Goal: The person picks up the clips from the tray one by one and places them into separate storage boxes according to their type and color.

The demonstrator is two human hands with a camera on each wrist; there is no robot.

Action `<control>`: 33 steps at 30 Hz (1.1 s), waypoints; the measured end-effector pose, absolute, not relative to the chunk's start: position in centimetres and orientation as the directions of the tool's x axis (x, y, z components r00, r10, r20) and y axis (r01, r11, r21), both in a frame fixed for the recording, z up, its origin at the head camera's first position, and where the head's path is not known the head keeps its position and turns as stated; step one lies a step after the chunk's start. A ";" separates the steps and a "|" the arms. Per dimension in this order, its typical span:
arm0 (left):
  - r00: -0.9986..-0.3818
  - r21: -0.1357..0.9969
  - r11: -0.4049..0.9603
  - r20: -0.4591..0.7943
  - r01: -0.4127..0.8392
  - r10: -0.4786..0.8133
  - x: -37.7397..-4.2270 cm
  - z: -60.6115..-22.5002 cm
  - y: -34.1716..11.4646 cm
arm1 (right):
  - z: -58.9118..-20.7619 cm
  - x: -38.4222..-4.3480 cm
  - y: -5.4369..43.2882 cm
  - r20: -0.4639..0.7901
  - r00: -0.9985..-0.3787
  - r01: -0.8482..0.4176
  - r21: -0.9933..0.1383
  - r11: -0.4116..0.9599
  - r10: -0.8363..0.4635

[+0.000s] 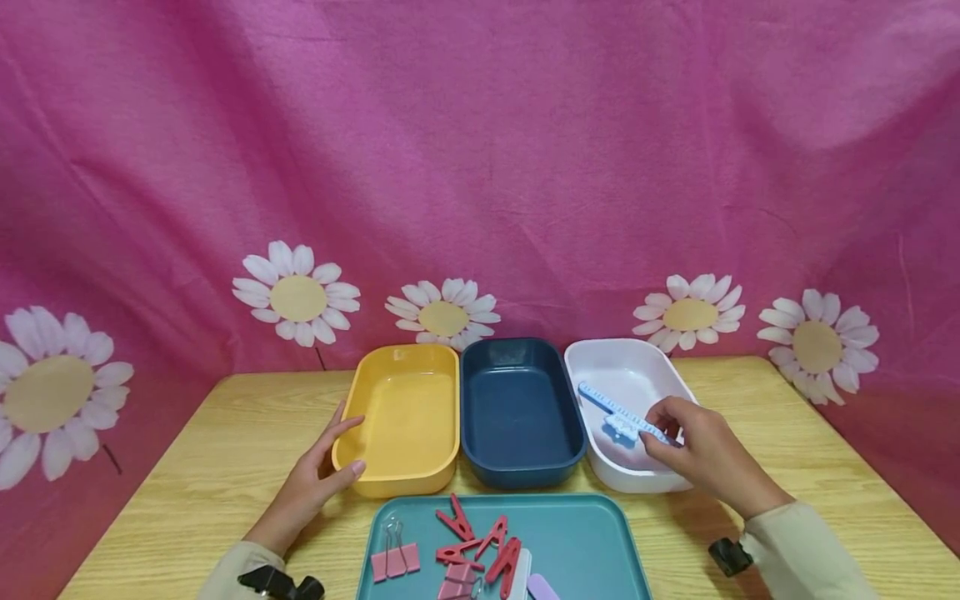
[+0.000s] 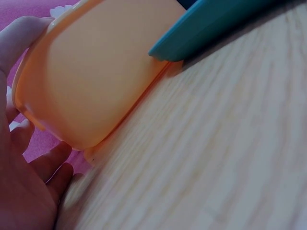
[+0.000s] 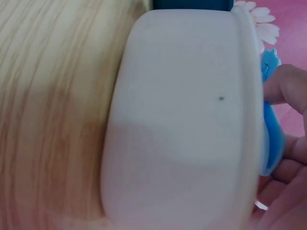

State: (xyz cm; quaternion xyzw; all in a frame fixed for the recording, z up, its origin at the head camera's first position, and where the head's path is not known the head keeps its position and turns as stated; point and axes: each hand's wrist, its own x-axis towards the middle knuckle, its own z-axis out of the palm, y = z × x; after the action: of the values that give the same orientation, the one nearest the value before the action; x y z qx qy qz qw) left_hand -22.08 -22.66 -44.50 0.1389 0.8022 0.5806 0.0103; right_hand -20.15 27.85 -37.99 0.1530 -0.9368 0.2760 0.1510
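My right hand (image 1: 701,454) pinches a light-blue ruler (image 1: 611,406) with white markings and a wavy, cloud-like piece at its middle. The ruler slants over the inside of a white bin (image 1: 626,358). In the right wrist view, the thumb and fingers hold a blue part (image 3: 273,139) just past the bin's rim. On the left, my left hand (image 1: 311,483) rests against the near left side of a yellow bin (image 1: 397,400). Its thumb and index finger reach over the rim, fairly straight; the other fingers lie loosely outside the wall, as the left wrist view shows.
A dark blue bin (image 1: 517,417) stands between the yellow and white ones. In front, a teal tray (image 1: 577,542) bears several red clothespins (image 1: 453,521), pink binder clips (image 1: 395,562), a white flat piece (image 1: 522,575) and a purple piece (image 1: 542,587). Behind hangs a pink flowered cloth (image 1: 480,167).
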 end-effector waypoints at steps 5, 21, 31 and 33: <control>-0.968 0.933 0.305 0.125 0.189 0.218 -22.1 -44.5 -22.6 | -38.4 -20.5 28.3 0.373 -0.912 -0.345 -0.476 0.809 -0.169; -0.973 0.933 0.322 0.097 0.162 0.210 -22.1 -44.1 -22.4 | -40.0 -21.2 28.8 0.391 -0.912 -0.317 -0.473 0.822 -0.126; -0.974 0.932 0.326 0.096 0.160 0.205 -22.2 -44.3 -22.5 | -39.8 -21.1 28.7 0.344 -0.932 -0.285 -0.494 0.821 -0.117; -0.974 0.933 0.324 0.094 0.158 0.205 -22.1 -44.3 -22.5 | -39.9 -21.1 28.7 0.341 -0.932 -0.289 -0.496 0.819 -0.122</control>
State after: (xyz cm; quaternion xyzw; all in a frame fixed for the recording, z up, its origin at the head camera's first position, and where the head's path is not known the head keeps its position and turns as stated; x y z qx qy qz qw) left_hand -22.14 -22.51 -44.33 0.1118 0.8132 0.5707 0.0206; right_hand -21.05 28.70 -39.86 0.1089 -0.9419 0.2807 0.1487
